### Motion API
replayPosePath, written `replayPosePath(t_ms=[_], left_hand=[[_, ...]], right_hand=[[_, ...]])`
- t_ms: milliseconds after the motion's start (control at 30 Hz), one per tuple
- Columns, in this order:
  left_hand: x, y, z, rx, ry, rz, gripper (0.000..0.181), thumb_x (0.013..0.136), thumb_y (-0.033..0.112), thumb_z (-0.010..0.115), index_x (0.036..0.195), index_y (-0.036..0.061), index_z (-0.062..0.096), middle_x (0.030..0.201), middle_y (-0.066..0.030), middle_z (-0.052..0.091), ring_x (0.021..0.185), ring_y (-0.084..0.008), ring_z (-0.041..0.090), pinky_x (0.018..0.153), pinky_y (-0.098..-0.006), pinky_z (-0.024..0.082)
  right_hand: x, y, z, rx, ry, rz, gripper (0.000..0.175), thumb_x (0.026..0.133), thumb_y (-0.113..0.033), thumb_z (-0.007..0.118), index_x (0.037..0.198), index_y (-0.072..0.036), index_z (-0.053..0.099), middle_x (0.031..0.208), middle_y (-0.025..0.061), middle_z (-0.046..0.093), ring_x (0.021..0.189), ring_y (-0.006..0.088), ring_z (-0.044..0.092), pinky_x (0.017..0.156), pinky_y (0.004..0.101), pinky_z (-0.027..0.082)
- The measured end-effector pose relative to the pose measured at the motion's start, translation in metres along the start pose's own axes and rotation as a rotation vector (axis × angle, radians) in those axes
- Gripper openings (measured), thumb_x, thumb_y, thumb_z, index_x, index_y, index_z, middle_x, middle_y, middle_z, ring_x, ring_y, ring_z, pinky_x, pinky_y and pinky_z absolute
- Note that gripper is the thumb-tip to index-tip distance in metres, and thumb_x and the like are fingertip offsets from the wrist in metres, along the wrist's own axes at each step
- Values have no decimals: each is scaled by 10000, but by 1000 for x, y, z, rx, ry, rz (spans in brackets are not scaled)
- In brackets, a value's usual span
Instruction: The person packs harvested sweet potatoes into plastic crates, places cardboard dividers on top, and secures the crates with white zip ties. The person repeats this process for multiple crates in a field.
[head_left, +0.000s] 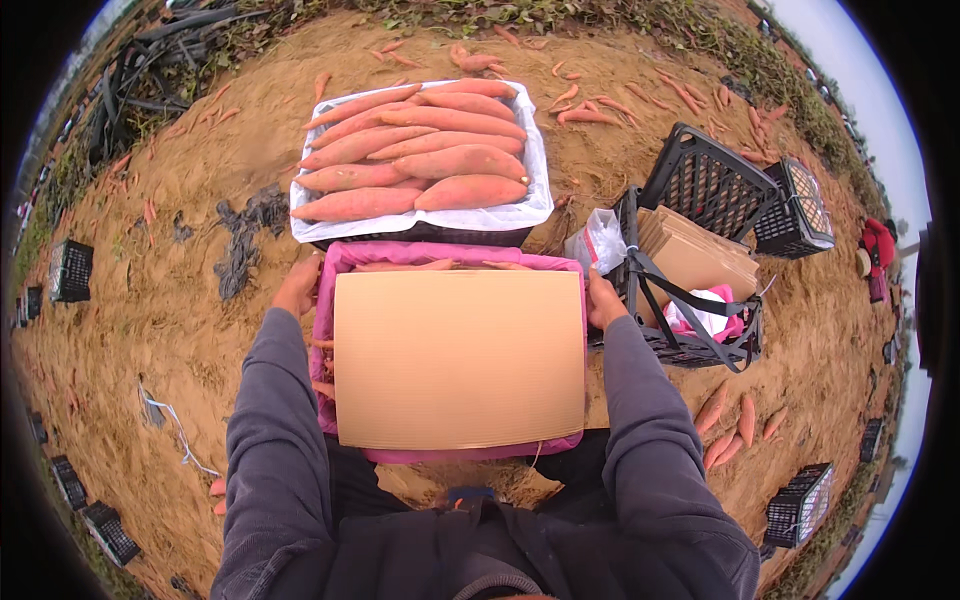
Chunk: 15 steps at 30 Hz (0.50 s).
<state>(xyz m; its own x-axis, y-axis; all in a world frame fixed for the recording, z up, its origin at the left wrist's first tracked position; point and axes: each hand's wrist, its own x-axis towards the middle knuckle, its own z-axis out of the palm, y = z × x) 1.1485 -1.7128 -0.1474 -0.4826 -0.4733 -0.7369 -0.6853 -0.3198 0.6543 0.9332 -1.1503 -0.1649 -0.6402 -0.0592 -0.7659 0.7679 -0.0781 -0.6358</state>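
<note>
A crate lined with pink cloth or film (450, 250) stands before me, a flat cardboard sheet (459, 360) lying over most of it. Sweet potatoes show along its far and left edges. My left hand (300, 283) grips the crate's far left side, and my right hand (602, 298) holds its far right side; the fingers of both are partly hidden. Just beyond, touching or nearly so, is a black crate with a white liner (420, 223), filled with long sweet potatoes (457, 165) in rows.
At right, a black plastic crate (697, 352) holds cardboard sheets (697, 251), with a clear plastic bag (598, 240) beside it. Another crate (709, 176) leans behind. Loose sweet potatoes (746, 420) and torn black film (244, 247) lie on the soil. A person in red (877, 244) is far right.
</note>
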Motion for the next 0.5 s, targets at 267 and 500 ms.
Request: replayPosePath(t_ms=[267, 500], left_hand=[[48, 0, -15, -214, -122, 297, 166, 1028, 141, 614, 1061, 7, 707, 967, -101, 741, 783, -212, 698, 710, -365, 574], [58, -15, -2, -111, 164, 686, 197, 1031, 158, 632, 1068, -17, 715, 967, -16, 677, 894, -117, 597, 820, -303, 484]], right_hand=[[20, 2, -4, -245, -84, -163, 234, 942, -170, 746, 1066, 28, 767, 991, 127, 775, 779, 217, 741, 649, 357, 583], [25, -16, 7, -145, 122, -571, 166, 993, -167, 686, 907, -26, 691, 835, 46, 701, 588, 111, 585, 484, 277, 418]])
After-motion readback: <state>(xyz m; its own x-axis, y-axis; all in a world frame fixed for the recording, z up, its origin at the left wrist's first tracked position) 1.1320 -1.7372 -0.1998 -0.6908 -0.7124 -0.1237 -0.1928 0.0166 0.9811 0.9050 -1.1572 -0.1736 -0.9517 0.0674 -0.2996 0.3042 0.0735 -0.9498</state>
